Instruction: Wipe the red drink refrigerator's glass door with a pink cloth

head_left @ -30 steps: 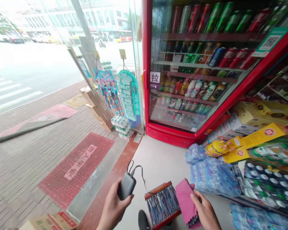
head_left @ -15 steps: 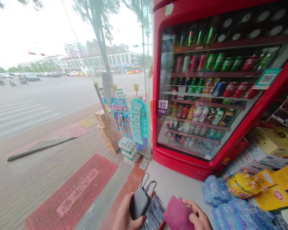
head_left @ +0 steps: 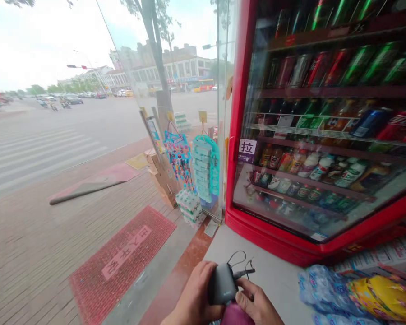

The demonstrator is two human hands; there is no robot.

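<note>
At the bottom centre, my left hand point(head_left: 196, 293) is wrapped around a dark grey power bank point(head_left: 222, 285). Thin black cables point(head_left: 244, 272) loop out of the power bank's top end. My right hand point(head_left: 257, 303) has its fingers closed close against the power bank's right side, beside a cable plug. Under that hand hangs a magenta cloth point(head_left: 236, 314), partly cut off by the frame's lower edge. It looks gripped in the right hand, though the hidden fingers leave the exact hold unclear.
A red drinks fridge point(head_left: 235, 180) with a glass door stands ahead on the right. Packs of bottled water point(head_left: 321, 284) and a yellow package point(head_left: 385, 295) lie at lower right. A red doormat point(head_left: 122, 266) is outside the threshold. Goods point(head_left: 203, 171) hang by the glass panel.
My hands have come together; the right one, with the magenta cloth, has moved left to the power bank. The view has turned and come closer to the fridge.
</note>
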